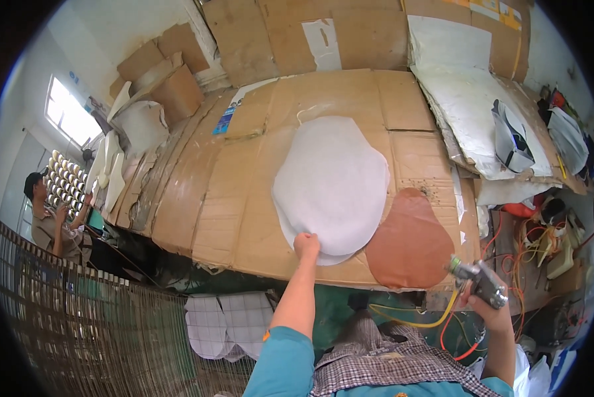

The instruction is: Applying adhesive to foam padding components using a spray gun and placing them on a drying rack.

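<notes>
A stack of white oval sheets [333, 182] lies on a cardboard-covered table [211, 198]. My left hand [306, 246] pinches the near edge of the stack. Right of it lies a brown oval leather-like piece [409, 241], partly tucked under the white stack. My right hand [489, 301] grips a metal spray gun [479, 279] off the table's near right corner, nozzle pointing up and left toward the brown piece. A yellow hose [436, 321] and a red hose run down from the gun.
Flattened cardboard boxes [297, 33] lean at the back. White sheets [475, 106] pile at right, beyond them tangled orange cables and tools [542, 245]. A wire mesh rack [78, 317] stands at lower left. Another person [48, 218] works by a window at far left.
</notes>
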A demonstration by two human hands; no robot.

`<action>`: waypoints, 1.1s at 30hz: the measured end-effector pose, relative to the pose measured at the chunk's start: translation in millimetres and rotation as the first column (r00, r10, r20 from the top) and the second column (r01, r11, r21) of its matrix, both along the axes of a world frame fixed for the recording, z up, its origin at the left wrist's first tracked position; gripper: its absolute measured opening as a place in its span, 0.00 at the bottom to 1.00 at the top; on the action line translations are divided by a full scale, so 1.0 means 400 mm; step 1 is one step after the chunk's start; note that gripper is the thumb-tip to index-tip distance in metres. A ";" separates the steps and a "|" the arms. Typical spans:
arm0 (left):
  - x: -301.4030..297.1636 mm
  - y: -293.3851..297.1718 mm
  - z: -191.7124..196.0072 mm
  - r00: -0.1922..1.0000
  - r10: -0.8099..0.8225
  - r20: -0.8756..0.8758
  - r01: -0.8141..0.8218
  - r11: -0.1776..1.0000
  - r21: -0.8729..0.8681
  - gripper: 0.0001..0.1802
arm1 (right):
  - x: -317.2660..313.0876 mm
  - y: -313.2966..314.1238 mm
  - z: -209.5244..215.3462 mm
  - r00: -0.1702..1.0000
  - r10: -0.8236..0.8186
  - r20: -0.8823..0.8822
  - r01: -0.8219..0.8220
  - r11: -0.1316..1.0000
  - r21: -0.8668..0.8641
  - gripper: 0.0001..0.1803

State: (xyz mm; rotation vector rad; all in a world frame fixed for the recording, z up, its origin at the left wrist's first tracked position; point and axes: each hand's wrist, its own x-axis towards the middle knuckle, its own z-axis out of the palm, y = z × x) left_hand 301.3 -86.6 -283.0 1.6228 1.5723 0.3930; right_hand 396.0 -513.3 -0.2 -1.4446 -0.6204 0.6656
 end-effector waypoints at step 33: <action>0.028 -0.200 0.091 0.566 0.561 0.604 -0.012 0.739 -0.674 0.16 | -0.013 0.001 0.009 1.000 0.001 0.003 -0.001 0.998 -0.058 0.28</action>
